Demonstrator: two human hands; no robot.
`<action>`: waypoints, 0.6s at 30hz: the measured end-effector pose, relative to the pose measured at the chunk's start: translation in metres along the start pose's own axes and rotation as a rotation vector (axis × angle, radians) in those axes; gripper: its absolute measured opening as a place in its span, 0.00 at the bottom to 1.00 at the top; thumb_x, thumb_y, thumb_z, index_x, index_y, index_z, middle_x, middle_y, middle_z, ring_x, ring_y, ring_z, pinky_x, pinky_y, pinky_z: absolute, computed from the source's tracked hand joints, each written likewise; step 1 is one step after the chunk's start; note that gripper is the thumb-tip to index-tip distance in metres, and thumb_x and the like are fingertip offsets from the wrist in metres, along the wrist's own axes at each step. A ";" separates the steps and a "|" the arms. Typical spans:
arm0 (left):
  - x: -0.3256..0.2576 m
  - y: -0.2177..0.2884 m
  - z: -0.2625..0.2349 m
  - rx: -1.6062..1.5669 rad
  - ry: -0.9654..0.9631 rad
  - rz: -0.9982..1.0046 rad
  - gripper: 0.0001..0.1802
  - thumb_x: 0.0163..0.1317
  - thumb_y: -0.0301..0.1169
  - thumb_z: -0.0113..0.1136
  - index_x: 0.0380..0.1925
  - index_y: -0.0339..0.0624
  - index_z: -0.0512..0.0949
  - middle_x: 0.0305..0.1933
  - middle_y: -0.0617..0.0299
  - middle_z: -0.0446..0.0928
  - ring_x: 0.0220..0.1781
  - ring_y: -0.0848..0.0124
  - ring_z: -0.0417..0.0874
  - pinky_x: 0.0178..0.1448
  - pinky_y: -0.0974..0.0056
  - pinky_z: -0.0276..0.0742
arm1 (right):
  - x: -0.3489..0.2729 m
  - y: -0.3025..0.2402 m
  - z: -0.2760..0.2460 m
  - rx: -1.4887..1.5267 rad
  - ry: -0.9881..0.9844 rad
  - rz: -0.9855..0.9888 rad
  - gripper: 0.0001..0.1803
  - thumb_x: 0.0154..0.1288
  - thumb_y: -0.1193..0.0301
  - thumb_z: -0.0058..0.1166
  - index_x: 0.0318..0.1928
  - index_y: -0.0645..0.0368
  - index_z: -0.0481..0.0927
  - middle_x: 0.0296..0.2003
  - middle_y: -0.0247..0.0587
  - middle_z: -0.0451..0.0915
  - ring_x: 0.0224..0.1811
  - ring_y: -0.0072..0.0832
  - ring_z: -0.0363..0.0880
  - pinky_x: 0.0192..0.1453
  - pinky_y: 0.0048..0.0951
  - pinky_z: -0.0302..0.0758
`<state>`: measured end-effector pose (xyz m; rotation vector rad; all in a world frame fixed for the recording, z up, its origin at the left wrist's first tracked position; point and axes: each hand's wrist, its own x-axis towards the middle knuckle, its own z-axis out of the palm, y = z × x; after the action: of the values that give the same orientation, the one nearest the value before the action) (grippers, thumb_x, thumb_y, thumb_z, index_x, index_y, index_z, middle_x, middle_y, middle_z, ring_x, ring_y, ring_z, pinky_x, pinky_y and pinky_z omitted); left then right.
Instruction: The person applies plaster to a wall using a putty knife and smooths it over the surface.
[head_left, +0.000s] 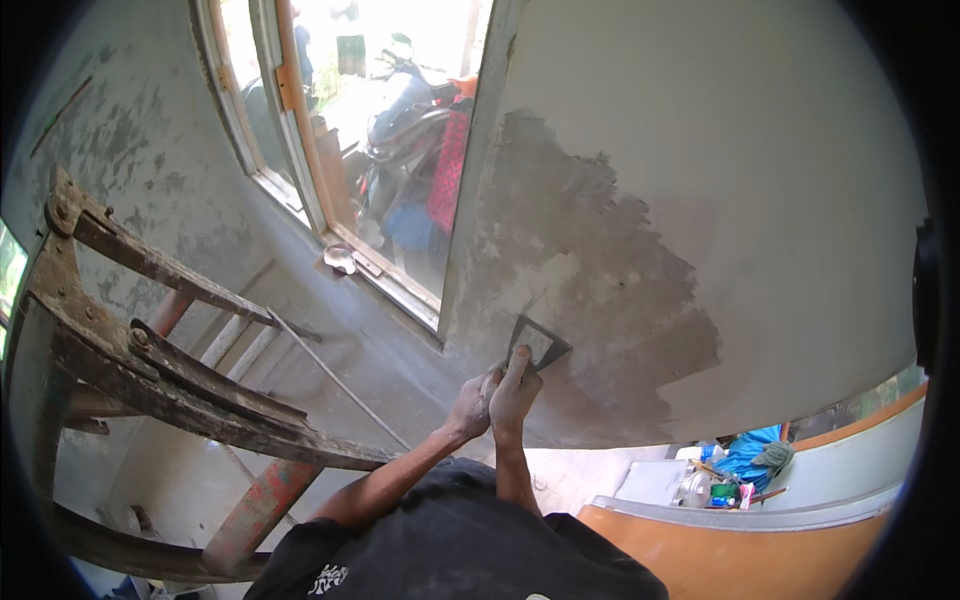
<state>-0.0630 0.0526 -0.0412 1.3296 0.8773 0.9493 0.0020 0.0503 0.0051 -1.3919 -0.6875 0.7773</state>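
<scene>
Both my hands, left [472,402] and right [513,392], grip the trowel [537,343] against the wall [700,200]; a tilted blade could gouge the wet grey patch [600,290] near its lower edge.

Down at the lower right, past the wall's edge, small containers [722,492] in green and red sit clustered, too small to make out.
</scene>
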 end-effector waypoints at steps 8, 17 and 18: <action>-0.012 0.014 0.003 -0.026 0.031 -0.055 0.25 0.70 0.44 0.37 0.54 0.34 0.69 0.40 0.51 0.77 0.44 0.71 0.74 0.49 0.67 0.70 | -0.007 -0.003 -0.003 -0.021 0.000 0.071 0.31 0.70 0.55 0.40 0.13 0.64 0.68 0.11 0.32 0.67 0.13 0.20 0.64 0.20 0.26 0.59; -0.010 0.007 -0.003 -0.057 0.001 -0.063 0.25 0.70 0.42 0.37 0.55 0.34 0.68 0.43 0.50 0.77 0.45 0.70 0.74 0.51 0.66 0.69 | -0.003 0.003 0.006 -0.005 0.054 -0.060 0.32 0.70 0.52 0.37 0.14 0.61 0.66 0.09 0.31 0.63 0.08 0.20 0.61 0.13 0.24 0.55; -0.009 0.013 0.000 -0.078 -0.027 -0.058 0.24 0.70 0.42 0.36 0.55 0.34 0.68 0.43 0.49 0.77 0.45 0.70 0.74 0.50 0.66 0.70 | -0.006 -0.008 0.002 0.040 0.038 -0.004 0.31 0.70 0.53 0.37 0.14 0.61 0.66 0.09 0.31 0.63 0.08 0.20 0.61 0.13 0.25 0.55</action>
<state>-0.0672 0.0443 -0.0282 1.2415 0.8452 0.9096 -0.0027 0.0465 0.0135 -1.3650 -0.6416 0.7563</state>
